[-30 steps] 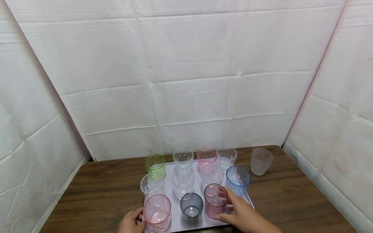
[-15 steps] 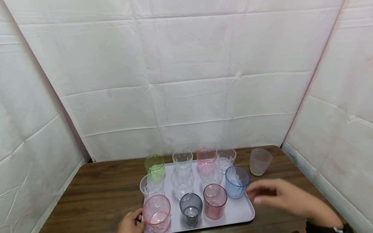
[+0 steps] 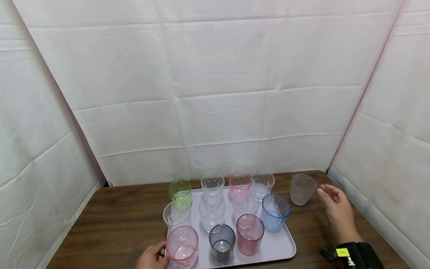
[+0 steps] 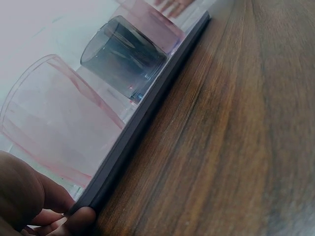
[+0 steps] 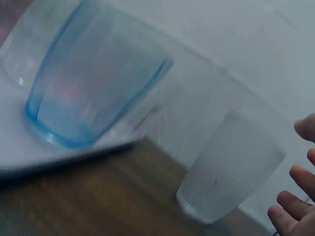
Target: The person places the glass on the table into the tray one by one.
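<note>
My left hand grips the near left corner of a pale lilac tray; in the left wrist view its fingers and thumb pinch the tray's dark rim. Just beside those fingers stands a pink tumbler. At the right, my right hand holds nothing, its fingers loosely spread. A frosted clear tumbler stands upright on the table off the tray, close to the left of these fingertips. In the right wrist view the frosted tumbler is apart from the fingers.
On the tray's front are a grey tumbler and a plum one, with a blue one at the right. Green, pink and several clear tumblers stand behind. White cloth walls the wooden table.
My right hand has let go of the plum tumbler, left it on the tray and moved right and back to the frosted tumbler. The left hand stays at the tray's corner.
</note>
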Demonstrator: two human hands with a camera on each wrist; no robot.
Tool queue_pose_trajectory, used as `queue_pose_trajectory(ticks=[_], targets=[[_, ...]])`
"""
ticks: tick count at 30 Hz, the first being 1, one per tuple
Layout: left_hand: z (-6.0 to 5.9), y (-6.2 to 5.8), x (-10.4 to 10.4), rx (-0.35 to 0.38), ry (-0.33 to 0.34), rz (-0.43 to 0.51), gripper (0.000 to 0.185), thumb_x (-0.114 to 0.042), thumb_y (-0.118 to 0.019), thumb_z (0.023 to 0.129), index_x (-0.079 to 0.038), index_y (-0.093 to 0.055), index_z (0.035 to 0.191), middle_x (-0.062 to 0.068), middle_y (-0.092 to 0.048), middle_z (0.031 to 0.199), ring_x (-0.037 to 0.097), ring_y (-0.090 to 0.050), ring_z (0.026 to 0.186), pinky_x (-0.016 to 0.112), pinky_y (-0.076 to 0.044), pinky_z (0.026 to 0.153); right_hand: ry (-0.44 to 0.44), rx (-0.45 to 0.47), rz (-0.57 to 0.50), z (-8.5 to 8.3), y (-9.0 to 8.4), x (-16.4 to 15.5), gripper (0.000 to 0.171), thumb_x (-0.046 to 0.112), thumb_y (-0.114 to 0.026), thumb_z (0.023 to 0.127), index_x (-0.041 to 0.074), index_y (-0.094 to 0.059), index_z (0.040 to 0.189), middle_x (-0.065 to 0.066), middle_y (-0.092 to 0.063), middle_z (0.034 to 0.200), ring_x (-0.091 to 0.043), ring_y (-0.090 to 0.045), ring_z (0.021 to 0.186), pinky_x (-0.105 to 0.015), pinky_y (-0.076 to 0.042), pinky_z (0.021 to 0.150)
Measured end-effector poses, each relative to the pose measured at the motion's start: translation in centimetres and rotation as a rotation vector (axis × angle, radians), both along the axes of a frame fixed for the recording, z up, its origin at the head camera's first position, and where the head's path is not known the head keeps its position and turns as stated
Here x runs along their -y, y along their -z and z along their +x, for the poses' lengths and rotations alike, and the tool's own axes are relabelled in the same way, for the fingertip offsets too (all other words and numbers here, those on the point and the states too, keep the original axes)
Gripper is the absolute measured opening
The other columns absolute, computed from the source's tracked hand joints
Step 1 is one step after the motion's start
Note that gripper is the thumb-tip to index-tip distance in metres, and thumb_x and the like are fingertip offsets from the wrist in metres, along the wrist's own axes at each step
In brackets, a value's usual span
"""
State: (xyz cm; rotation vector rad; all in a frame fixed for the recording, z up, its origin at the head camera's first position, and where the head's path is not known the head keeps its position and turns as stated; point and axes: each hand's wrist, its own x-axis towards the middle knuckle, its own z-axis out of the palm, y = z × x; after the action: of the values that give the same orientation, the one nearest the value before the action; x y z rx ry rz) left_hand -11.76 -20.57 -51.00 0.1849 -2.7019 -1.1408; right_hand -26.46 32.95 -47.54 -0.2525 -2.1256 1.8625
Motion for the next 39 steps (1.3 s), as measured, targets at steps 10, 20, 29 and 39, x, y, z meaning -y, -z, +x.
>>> queue_pose_trajectory(ticks=[10,20,29,39], targets=[[0.0,-0.1,0.0,-0.007,0.010,0.014,0.034,-0.005,-0.070,0.073,0.003,-0.073,0.105,-0.006,-0.054,0.078,-0.003,-0.044,0.065,0.020,-0.042,0.061,-0.232,0.123,0.105,-2.1,3.0,0.8,0.105,0.032,-0.062,0.101,0.011,0.024,0.157,-0.020,0.011,0.166,-0.044,-0.001,0.152,-0.058,-0.010,0.120],[0.1,-0.1,-0.1,-0.010,0.008,0.014,0.034,-0.005,-0.070,0.072,0.004,-0.073,0.105,-0.007,-0.054,0.077,-0.004,-0.044,0.065,0.020,-0.043,0.061,-0.135,0.048,0.166,-3.9,3.6,2.8,0.104,0.030,-0.072,0.094,0.010,0.005,0.162,-0.027,-0.019,0.162,-0.039,-0.018,0.150,-0.054,-0.024,0.116],[0.1,-0.2,-0.2,0.004,-0.004,0.013,0.035,-0.004,-0.068,0.072,0.004,-0.073,0.106,-0.003,-0.055,0.076,-0.004,-0.044,0.065,0.020,-0.042,0.061,-0.159,0.083,0.222,-3.7,3.4,3.8,0.103,0.035,-0.072,0.094,0.009,0.001,0.162,-0.029,-0.027,0.156,-0.042,-0.030,0.143,-0.027,-0.038,0.098],[0.1,-0.1,-0.2,-0.027,0.001,-0.001,0.035,-0.004,-0.067,0.071,0.004,-0.073,0.105,-0.002,-0.055,0.074,-0.003,-0.045,0.064,0.020,-0.043,0.061,-0.320,0.121,0.358,-1.9,2.1,3.0,0.093,0.040,-0.068,0.096,0.000,-0.012,0.159,-0.030,-0.037,0.152,-0.045,-0.037,0.139,-0.053,-0.036,0.106]])
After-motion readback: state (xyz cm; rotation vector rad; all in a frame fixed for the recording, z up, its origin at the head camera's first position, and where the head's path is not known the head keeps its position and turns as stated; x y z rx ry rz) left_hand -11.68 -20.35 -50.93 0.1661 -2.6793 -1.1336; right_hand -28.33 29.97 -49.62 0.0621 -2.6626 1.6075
